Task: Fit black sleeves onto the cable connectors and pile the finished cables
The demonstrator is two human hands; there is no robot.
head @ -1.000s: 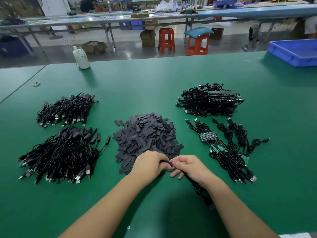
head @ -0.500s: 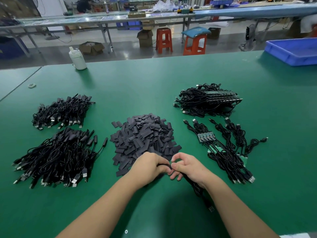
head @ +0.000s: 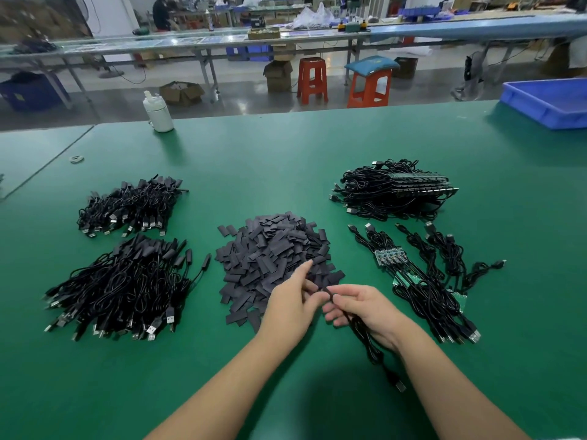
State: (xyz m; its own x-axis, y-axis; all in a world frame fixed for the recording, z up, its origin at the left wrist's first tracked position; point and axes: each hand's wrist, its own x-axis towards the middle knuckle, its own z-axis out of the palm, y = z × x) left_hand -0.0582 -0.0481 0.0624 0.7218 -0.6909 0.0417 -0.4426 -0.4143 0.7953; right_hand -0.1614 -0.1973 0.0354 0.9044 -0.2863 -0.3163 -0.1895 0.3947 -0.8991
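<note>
A heap of flat black sleeves (head: pixel 273 249) lies in the middle of the green table (head: pixel 286 154). My right hand (head: pixel 362 309) grips a black cable (head: pixel 371 347) near its sleeved end; the cable trails toward me and ends in a USB plug. My left hand (head: pixel 292 306) sits at the heap's near edge with its fingers spread and loose, touching the cable's sleeved tip. Two piles of sleeved cables (head: pixel 124 287) lie at the left. Bare cables with small green boards (head: pixel 422 281) lie at the right.
A bundled stack of cables (head: pixel 394 188) sits behind the bare ones. A white bottle (head: pixel 157 112) stands at the far table edge, a blue bin (head: pixel 549 103) at the far right, a small ring (head: pixel 76 158) far left. Stools and benches stand beyond.
My left hand has opened its fingers and loosened from the cable end. My right hand has turned palm inward with the cable. The camera has tilted up a little.
</note>
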